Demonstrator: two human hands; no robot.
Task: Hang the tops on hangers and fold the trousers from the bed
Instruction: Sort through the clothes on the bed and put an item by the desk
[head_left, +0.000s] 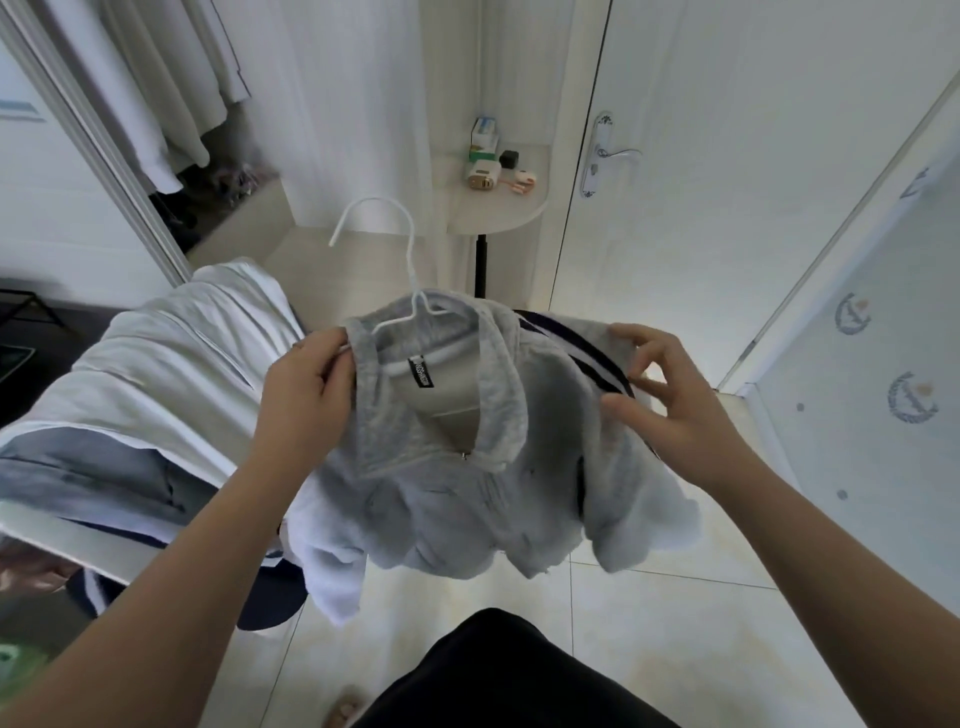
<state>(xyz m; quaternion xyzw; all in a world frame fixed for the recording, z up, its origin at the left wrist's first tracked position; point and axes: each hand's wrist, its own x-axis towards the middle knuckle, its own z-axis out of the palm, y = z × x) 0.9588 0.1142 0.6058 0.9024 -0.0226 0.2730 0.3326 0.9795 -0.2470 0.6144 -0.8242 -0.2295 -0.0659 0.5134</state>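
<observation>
Both hands grip a grey top (467, 467): left hand (306, 384) pinches collar and white hanger (410, 291) (hook up), right hand (670, 400) fingers pinch shoulder.

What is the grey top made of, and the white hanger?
Grey top: looks like soft fleecy knit, probably cotton jersey; its surface is fuzzy and matte, and it bunches loosely. White hanger: thin, smooth and slightly glossy, likely coated wire, though solid plastic can't be ruled out.

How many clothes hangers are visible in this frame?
1: a white wire hanger inside the collar of the grey zip-up top, held at its left end by the left hand. Others may be hidden.
</observation>
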